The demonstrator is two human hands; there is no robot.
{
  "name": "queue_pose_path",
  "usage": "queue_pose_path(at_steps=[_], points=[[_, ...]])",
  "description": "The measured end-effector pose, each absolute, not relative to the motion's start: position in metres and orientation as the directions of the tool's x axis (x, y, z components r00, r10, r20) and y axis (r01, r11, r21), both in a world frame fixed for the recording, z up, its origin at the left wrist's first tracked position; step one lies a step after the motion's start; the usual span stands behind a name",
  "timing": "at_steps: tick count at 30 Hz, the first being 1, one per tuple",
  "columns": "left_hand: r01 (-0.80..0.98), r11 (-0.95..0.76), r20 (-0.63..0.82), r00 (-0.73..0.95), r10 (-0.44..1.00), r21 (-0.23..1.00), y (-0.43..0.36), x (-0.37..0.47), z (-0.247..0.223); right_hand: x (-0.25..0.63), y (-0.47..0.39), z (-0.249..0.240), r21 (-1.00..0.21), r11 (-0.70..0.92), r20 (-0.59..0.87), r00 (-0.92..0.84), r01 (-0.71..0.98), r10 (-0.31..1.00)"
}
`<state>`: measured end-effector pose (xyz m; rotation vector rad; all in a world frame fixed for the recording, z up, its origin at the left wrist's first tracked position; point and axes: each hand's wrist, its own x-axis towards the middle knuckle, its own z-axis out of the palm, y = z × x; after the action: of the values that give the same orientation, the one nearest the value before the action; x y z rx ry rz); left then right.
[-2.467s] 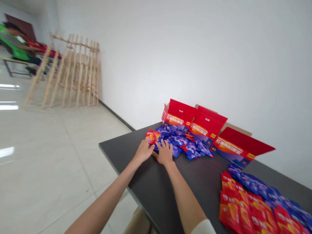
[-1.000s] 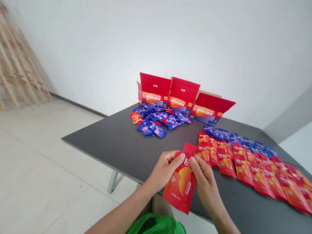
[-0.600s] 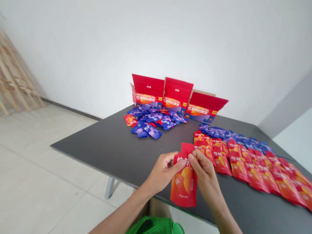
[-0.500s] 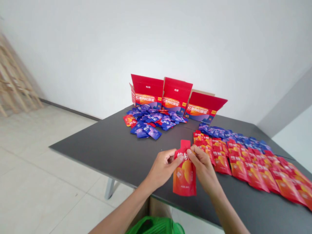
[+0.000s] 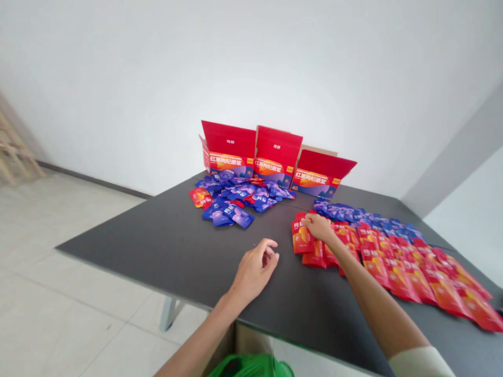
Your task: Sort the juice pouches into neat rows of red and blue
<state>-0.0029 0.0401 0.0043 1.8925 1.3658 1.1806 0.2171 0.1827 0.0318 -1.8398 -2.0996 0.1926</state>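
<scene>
My right hand [image 5: 319, 227] pinches the upper part of a red pouch [image 5: 302, 242] with yellow-orange fruit printed on it. That pouch lies at the left end of the rows of red pouches [image 5: 375, 264], overlapping its neighbours. Over the dark table [image 5: 188, 251], to the left of these rows, hovers my left hand [image 5: 254, 266]. Its fingers are loosely curled, thumb apart from them, and nothing is in it. Behind the red rows runs a line of blue pouches [image 5: 365, 215]. A loose heap of mostly blue pouches [image 5: 238, 196], with some red ones mixed in, lies farther back.
Three red and blue cartons [image 5: 231, 149] with raised flaps stand behind the heap, near the white wall [image 5: 251, 63]. Something green [image 5: 251, 366] is below the table's front edge. A wooden frame [image 5: 15, 146] leans at the far left.
My right hand has carried the red pouch from in front of me to the left end of the red rows. My left hand has let go of it. The view has shifted slightly right.
</scene>
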Motion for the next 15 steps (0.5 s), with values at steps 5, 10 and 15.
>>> queue_pose_path(at_steps=[5,10,15], points=[[0.493,-0.349,0.348,0.097,0.932,0.797,0.04,-0.007,0.002,0.212,0.181,0.019,-0.116,0.04,0.166,-0.02,0.993,0.986],[0.501,-0.362,0.361,0.104,0.927,0.786,0.041,-0.006,0.003,0.2,0.162,0.009,-0.049,-0.12,0.208,0.127,0.992,0.97],[0.506,-0.354,0.357,0.094,0.929,0.787,0.041,-0.007,0.004,0.187,0.146,0.012,-0.056,-0.16,0.265,0.169,0.986,0.949]])
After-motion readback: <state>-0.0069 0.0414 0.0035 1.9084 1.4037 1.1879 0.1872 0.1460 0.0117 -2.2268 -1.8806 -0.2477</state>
